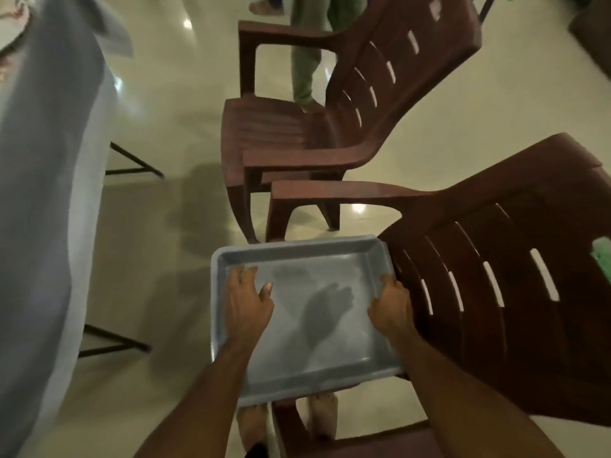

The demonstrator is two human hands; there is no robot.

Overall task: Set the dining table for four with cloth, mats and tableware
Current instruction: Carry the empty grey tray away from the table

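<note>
Now both the left hand (248, 305) and right hand (391, 304) grip the tray (297, 256) sides.

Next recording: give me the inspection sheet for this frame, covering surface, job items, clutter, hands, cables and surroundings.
Surface: table at left, draped in a grey-blue cloth; a patterned mat lies on its far end.
Job's things: grey tray, empty, held over the floor.
Clutter: nothing seen.
Hands: left hand and right hand grip the tray's opposite side rims.
Cables: nothing seen.
Surroundings: two brown plastic chairs, glossy pale floor, another person's legs behind the far chair.
</note>
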